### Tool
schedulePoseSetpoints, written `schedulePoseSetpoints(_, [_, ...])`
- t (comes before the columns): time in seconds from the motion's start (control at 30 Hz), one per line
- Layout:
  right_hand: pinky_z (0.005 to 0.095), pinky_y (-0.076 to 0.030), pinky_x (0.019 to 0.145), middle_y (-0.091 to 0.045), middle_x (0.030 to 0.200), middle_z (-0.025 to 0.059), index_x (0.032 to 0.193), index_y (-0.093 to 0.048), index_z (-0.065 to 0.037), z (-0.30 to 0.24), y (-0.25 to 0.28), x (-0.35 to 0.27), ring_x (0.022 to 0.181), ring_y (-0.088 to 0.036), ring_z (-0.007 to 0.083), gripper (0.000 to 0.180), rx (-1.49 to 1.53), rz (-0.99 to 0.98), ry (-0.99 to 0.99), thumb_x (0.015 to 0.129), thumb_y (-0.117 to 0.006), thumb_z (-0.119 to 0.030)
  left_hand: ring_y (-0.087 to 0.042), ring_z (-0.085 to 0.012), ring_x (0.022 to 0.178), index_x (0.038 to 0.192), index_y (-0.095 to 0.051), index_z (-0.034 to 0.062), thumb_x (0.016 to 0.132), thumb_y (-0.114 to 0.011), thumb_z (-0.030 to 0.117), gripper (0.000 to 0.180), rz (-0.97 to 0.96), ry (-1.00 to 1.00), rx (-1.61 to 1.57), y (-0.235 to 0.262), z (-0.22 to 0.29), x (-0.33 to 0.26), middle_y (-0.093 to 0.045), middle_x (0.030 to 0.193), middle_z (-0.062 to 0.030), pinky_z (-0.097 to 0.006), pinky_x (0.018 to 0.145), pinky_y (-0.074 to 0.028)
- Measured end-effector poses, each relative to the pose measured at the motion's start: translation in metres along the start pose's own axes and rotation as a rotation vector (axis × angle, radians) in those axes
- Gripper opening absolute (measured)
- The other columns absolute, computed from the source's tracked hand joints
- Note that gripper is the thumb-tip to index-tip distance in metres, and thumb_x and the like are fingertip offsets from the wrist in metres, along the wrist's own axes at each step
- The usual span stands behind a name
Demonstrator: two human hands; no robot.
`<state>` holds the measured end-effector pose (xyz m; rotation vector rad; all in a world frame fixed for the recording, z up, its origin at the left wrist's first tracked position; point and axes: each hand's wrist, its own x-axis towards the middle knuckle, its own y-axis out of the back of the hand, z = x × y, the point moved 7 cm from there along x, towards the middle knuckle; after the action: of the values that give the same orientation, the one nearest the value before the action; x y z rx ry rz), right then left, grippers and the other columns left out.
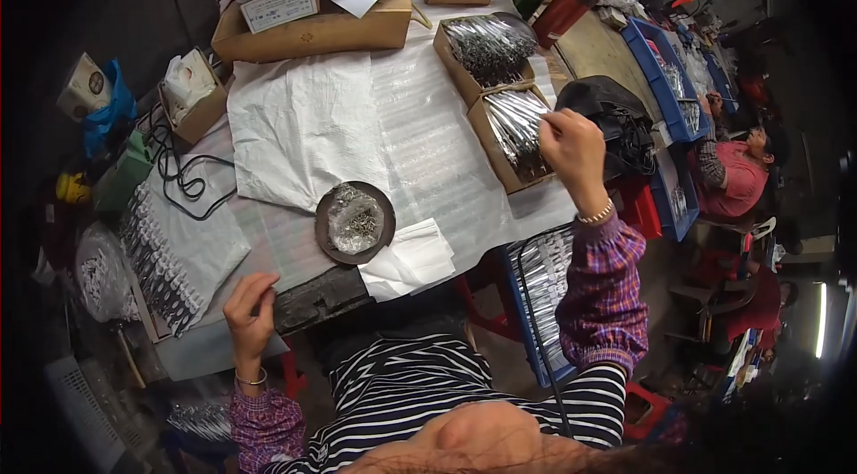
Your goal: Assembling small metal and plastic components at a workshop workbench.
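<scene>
The sheet-covered surface (428,108) carries an open carton (491,151), apparently positioned for easy reach. The right hand (573,151) is above its right side, fingers curled; grip cannot be determined. The left hand (248,309) has loosely bent, apparently unloaded fingers. Slender metal pieces (511,117) lie in the carton, presumably aligned against tangling.

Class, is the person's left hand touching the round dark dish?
No, a visible gap separates the left hand from the dish to its right.

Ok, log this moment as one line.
left hand: looks empty, by table edge | right hand: at carton of silvery strips, grip unclear | dark dish: holds plastic bag, beside white paper
</scene>
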<state>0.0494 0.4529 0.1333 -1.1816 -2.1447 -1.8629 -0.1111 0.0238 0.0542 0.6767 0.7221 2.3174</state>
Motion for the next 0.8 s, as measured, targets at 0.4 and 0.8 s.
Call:
schedulePoseSetpoints(0.4, [0.0252,-0.045,0.062,-0.058,0.075,0.0095,0.084,-0.059,0.004,0.079,0.019,-0.261,0.066,-0.054,0.0143,0.024,1.387,-0.103,-1.105,0.084,-0.062,-0.019,-0.063,-0.0140,0.078,0.096,-0.067,-0.0010,0.076,-0.060,-0.005,0.021,-0.513,0.270,-0.705,-0.088,0.026,-0.018,-0.067,0.086,-0.0097,-0.023,0.069,-0.049])
schedulePoseSetpoints(0.8, [0.0213,-0.043,0.061,-0.060,0.075,0.0057,0.091,-0.063,0.005,-0.092,-0.078,-0.326,0.064,-0.056,0.0117,0.026,1.562,-0.849,-1.215,0.088,-0.059,-0.021,-0.061,-0.0074,0.079,0.110,-0.063,0.0016,0.083,-0.061,0.004,0.027,-0.707,0.432,-0.718,-0.140,0.043,-0.050,-0.067,0.087,-0.0050,-0.022,0.071,-0.049])
